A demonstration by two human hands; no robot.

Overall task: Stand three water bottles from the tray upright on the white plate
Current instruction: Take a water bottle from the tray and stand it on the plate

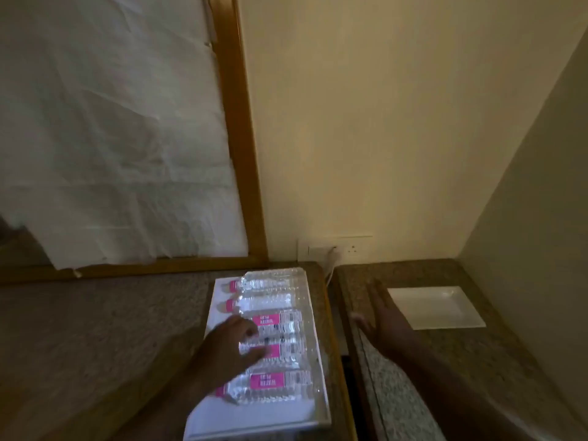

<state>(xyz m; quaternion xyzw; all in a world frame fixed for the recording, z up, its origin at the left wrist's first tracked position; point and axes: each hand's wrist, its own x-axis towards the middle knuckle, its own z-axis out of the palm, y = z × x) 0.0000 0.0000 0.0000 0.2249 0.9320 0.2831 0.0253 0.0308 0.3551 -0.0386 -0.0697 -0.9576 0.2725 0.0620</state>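
Note:
Several clear water bottles with pink caps and pink labels lie on their sides in a row on a white tray (264,420). My left hand (232,342) hovers over the middle bottles (280,345), fingers spread and curled, holding nothing; whether it touches them is unclear. The nearest bottle (270,385) lies just below that hand. A white square plate (436,307) sits bare on the right counter. My right hand (386,319) is flat and open just left of the plate.
The tray rests on a speckled stone counter (95,329) with a wooden edge. A narrow gap (340,354) separates it from the right counter. A wall socket with a white cable (332,259) is behind. Walls close in behind and at the right.

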